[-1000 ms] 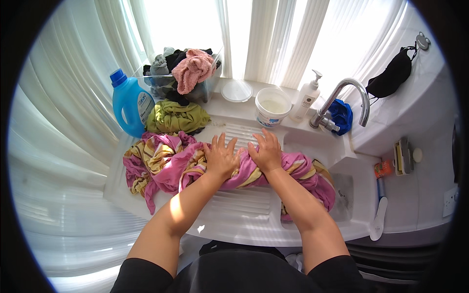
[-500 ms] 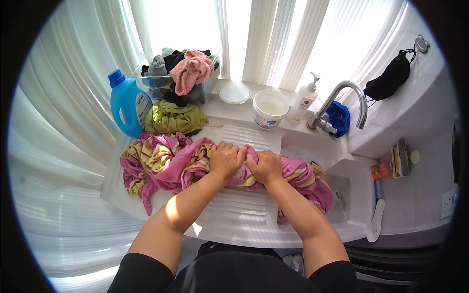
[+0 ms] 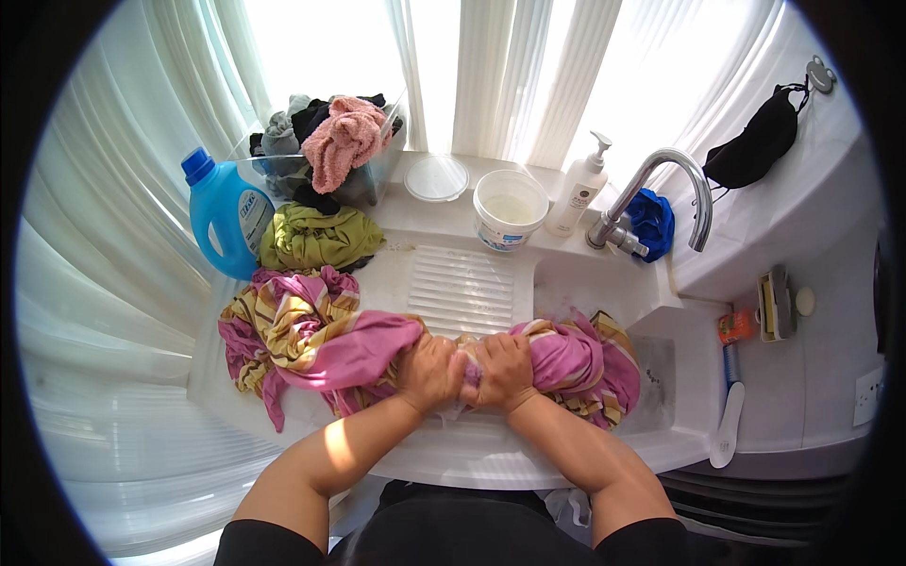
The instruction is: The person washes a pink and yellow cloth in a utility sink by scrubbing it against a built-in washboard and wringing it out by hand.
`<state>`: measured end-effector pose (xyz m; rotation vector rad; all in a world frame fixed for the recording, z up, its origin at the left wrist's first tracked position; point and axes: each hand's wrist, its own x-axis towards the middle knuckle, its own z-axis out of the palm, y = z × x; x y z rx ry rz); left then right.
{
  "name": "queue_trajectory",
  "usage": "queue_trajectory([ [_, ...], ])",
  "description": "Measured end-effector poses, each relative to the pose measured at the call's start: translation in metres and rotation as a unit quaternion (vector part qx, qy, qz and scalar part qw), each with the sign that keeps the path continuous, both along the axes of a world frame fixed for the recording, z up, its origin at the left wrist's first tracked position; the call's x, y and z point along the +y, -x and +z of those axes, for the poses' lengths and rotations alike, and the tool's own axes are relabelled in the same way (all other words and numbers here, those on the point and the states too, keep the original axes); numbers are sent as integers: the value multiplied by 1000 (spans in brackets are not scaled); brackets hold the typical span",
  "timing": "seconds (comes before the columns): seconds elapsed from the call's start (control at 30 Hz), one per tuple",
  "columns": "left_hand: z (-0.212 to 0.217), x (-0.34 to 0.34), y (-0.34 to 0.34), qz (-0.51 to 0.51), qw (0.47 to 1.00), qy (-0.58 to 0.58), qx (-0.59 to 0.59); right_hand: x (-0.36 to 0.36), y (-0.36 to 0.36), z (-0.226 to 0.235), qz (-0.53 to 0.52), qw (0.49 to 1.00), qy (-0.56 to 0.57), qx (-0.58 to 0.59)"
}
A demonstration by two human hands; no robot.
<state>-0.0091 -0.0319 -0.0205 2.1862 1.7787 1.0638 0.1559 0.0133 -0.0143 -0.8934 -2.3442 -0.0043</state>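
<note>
Sink (image 3: 566, 455), white, one. Cloth (image 3: 368, 349), pink with yellow stripes, one: bunched across the ribbed board (image 3: 461, 288), right end in the basin (image 3: 659, 366). Left hand (image 3: 429, 374) and right hand (image 3: 502, 369), side by side: both closed around the cloth's middle. To my eye, firm, even pressure against the ridges serves best.

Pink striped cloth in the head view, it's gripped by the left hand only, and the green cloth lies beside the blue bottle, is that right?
Not quite: the left hand isn't alone. The head view shows the right hand gripping the pink striped cloth too. The green cloth does lie beside the blue bottle.
</note>
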Motion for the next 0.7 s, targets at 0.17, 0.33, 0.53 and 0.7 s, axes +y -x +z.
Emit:
queue_trajectory([
  [0.17,5,108,7,183,979,-5,94,86,29,4,-162,974,157,9],
  [0.33,45,35,21,11,968,169,183,23,-6,36,8,974,219,-54],
  [0.53,9,-79,17,-180,982,-28,45,-75,-20,-9,-31,998,-47,15],
  [0.7,5,46,12,42,998,-14,39,42,24,2,-78,987,130,55],
])
